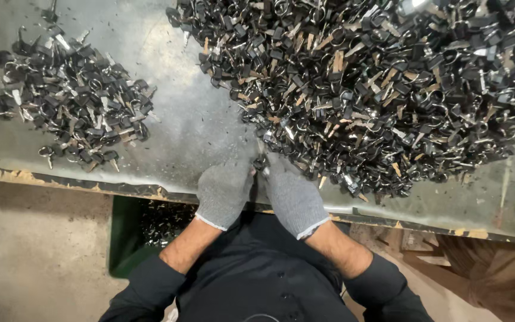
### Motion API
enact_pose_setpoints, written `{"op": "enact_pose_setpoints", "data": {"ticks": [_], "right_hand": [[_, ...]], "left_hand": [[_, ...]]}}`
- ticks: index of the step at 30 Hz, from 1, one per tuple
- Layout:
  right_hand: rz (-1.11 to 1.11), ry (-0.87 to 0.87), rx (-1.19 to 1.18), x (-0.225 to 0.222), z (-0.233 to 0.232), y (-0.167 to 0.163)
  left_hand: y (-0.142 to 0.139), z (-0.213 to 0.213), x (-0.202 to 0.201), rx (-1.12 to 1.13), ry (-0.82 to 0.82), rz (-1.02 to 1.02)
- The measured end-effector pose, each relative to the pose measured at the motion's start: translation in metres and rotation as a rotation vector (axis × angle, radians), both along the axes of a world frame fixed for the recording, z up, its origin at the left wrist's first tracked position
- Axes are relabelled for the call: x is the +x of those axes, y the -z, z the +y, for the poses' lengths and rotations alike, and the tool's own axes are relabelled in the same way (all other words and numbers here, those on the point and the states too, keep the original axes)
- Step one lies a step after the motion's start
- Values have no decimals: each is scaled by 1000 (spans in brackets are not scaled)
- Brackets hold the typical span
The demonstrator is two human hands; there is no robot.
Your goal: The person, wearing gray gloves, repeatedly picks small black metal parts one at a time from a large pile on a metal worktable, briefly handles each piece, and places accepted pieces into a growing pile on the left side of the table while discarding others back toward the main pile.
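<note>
- Clearly, both hands work at the near edge of the metal table (198,128), in the lower middle of the frame; the left hand (225,192) and the right hand (293,197) wear grey knit gloves and meet at one small keyed piece (260,162).
- Fingers of both hands are closed narrowly around this piece, pinching it between them; what exactly they do to it I cannot tell, it is too small.
- A small pile of black-headed keys on rings (70,98) lies in the upper left of the frame, well apart from the hands.
- A much bigger heap of the same keys (377,89) fills the upper right and reaches just beside the right hand.
- Judging from this, only a small part seems sorted out and most remains in the big heap.
- Under the table edge, lower left, a green bin (127,238) holds more dark pieces.
- Nothing stands between the hands and the heaps; only small metal scraps lie on the table.
</note>
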State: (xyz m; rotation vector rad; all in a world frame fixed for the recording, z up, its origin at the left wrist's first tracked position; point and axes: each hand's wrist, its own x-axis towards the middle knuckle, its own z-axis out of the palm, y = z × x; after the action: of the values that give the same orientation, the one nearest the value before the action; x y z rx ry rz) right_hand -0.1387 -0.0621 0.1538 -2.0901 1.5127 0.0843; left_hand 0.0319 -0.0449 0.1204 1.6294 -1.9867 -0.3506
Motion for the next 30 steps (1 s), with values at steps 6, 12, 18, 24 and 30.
{"op": "enact_pose_setpoints", "data": {"ticks": [6,12,18,24,30], "right_hand": [[193,-155,-289,3,10,8],[-23,-81,-15,1,-2,11],[33,71,55,5,1,4],[68,-20,-258,5,2,2],[-8,-36,-60,2,-7,-4]], "left_hand": [[10,-1,3,2,16,61],[9,3,1,9,45,40],[0,1,3,9,47,92],[4,1,1,43,44,63],[-2,-2,3,-32,58,81]]}}
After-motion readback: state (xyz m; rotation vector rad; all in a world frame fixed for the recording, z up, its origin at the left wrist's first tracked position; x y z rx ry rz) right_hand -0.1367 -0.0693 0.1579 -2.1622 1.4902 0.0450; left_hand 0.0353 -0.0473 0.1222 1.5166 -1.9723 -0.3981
